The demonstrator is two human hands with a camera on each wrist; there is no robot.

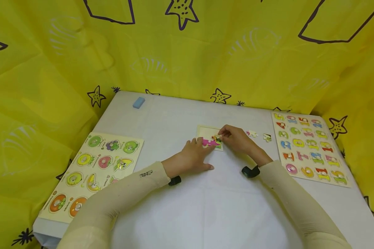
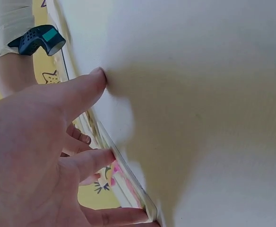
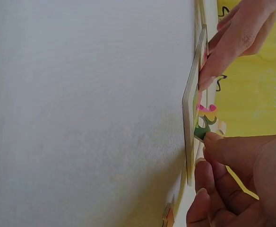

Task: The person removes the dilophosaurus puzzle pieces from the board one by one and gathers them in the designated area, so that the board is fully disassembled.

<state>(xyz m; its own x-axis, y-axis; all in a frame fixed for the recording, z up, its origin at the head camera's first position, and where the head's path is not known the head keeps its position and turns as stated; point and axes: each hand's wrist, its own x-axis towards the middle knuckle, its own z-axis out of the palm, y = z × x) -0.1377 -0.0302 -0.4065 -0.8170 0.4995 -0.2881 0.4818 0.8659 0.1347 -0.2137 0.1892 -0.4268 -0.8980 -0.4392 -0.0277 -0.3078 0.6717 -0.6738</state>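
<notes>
right grip: right hand pinches a green-and-yellow puzzle piece, thumb and fingertips clamped on its edge, pressing it into the puzzle tray
left grip: left hand lies flat and relaxed, holding nothing; fingertips rest against the tray's near-left edge, thumb on the desk
piece location: at the tray's near-right corner, touching a pink piece already seated just left of it (right wrist view shows both sticking up past the tray edge)
tray: small cream square, roughly mid-desk, far half bare
loose pieces: two small ones and, right of the tray, apart from each other, lying on the desk
number board: well right of the tray, at the desk's right edge, coloured digits with knobs
fruit board: well left of the tray, near-left part of the desk, partly under the left sleeve
blue block: far left of the tray, near the desk's back edge
backdrop: yellow cloth with drawn stars behind and beside the desk
wrists: black bands on both (cameras)
</notes>
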